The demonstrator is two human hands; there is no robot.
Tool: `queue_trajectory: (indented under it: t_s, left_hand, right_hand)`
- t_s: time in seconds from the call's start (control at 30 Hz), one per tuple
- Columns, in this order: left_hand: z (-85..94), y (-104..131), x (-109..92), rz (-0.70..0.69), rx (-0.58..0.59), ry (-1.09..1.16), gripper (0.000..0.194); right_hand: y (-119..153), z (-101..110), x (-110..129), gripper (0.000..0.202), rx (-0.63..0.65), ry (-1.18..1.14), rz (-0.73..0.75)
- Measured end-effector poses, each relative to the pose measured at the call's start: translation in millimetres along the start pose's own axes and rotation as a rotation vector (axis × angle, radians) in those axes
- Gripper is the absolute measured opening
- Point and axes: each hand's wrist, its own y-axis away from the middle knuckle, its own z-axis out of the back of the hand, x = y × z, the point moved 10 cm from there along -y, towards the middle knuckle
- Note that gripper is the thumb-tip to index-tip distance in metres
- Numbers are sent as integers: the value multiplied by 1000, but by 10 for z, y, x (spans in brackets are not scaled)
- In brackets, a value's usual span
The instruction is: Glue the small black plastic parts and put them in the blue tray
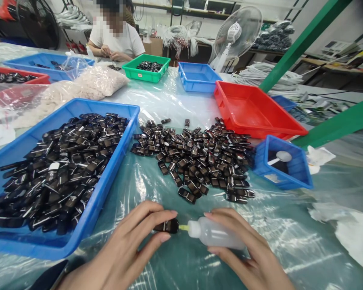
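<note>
Between the thumb and fingers of my left hand [139, 233] is a small black plastic casing [171, 226] with a rounded end. My right hand [245, 245] grips a translucent squeeze bottle [219, 233] lying nearly level, its white cap toward the left. The bottle's thin yellowish nozzle [184, 227] points at the casing's rounded end and reaches it or nearly so; I cannot tell if they touch. Just beyond both hands lies a loose pile of similar dark casings [196, 157] on the plastic-covered table [166, 266].
A blue tray [109, 181] full of dark parts stands left. At the right are a red tray [254, 108] and a small blue bin [284, 177] with a white scoop [280, 157]. Farther back are a green tray [147, 74], a bag of pale pieces [99, 82] and a seated person [121, 40].
</note>
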Motion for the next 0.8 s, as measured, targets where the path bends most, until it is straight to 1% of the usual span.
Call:
queue_trajectory:
  t_s: [0.1,0.27,0.6,0.8]
  left_hand:
    - [-8,-2,-25,-25,13,-14,35]
    - [-8,-2,-51,-46,13,-43,32]
    - [6,0,-42,-58,-5,-63,30]
    - [2,0,-23,-44,-7,-52,29]
  right_hand:
    - [8,8,3,36,-15,4,11]
    - [16,5,5,34,-13,-16,2]
    - [9,-2,-5,35,-18,-29,-6]
    - [21,-13,-34,37,12,-46,-59]
